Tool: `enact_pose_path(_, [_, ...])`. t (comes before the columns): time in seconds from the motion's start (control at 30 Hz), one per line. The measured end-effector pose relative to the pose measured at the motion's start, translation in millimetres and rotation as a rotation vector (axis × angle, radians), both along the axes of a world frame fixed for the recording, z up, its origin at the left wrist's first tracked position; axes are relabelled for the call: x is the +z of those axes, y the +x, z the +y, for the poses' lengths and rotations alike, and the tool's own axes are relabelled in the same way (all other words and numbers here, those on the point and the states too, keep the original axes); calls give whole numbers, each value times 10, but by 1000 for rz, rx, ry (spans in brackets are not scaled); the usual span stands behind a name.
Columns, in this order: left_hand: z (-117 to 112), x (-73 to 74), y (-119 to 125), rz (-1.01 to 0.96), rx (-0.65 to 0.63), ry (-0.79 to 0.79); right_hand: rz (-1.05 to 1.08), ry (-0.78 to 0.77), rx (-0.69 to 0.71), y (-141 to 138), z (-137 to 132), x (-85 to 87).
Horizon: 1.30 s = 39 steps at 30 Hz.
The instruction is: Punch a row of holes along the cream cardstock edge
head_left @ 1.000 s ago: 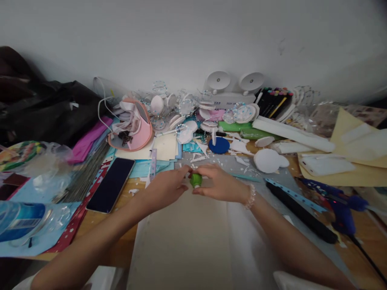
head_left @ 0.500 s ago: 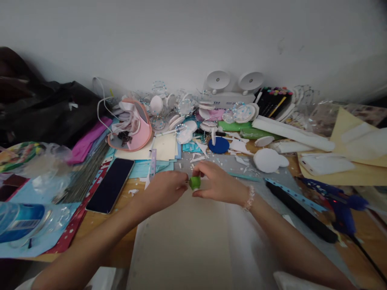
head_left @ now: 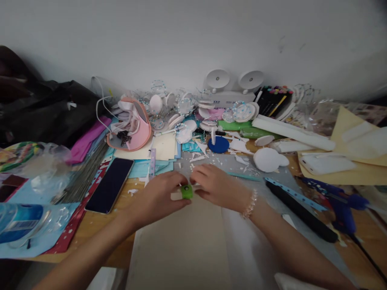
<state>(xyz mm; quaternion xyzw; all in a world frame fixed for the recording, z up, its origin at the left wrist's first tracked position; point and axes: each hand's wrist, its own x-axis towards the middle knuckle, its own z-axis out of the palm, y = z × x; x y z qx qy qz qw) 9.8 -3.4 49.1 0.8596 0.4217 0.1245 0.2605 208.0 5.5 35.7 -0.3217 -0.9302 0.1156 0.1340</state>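
While LH (head_left: pixel 159 195) pinches green pc. (head_left: pixel 188 194), btl. (head_left: pixel 22 221) contents unclear.

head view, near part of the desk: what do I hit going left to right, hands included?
Plastic bottle → smartphone → left hand → small green object → right hand → blue glue gun.

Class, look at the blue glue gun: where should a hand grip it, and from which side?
Grip the blue glue gun by its handle, probably with the right hand from the near side: the handle juts toward the person, while the nozzle points left, away from that grip.
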Motion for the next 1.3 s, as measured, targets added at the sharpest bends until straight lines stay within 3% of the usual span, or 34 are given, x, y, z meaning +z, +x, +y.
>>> enact_pose_path(0.1, [-126,106,-29,-7,-4,109,-51,176,39,56,-25,92])
enact_pose_path(0.27, [-288,312,-58,-5,-5,184,37,383,106,74,-130,262])
enact_pose_path(0.53, [-311,354,-41,-40,32,205,82,459,118,56,-202,348])
enact_pose_path(0.6, [-299,325,-34,-44,36,205,53,397,110,83,-202,388])
enact_pose_path(0.7, [-273,247,-27,-1,42,215,10,60,49,221,-178,491])
enact_pose_path(0.8, [-219,121,-32,81,59,228,-44,-207,-153,464,-101,521])
enact_pose_path(0.93, [-94,-75,-42,168,77,268,-336,-152,-615,786,78,284])
enact_pose_path(1.0, [-31,-156,-30,204,98,311,-452,-243,-729,883,174,111])
enact_pose_path(1.13, [33,-266,22,206,87,330,-497,-273,-708,919,302,-106])
enact_pose_path(1.3, [34,-427,21,68,35,347,-477,-216,-658,856,335,-126])
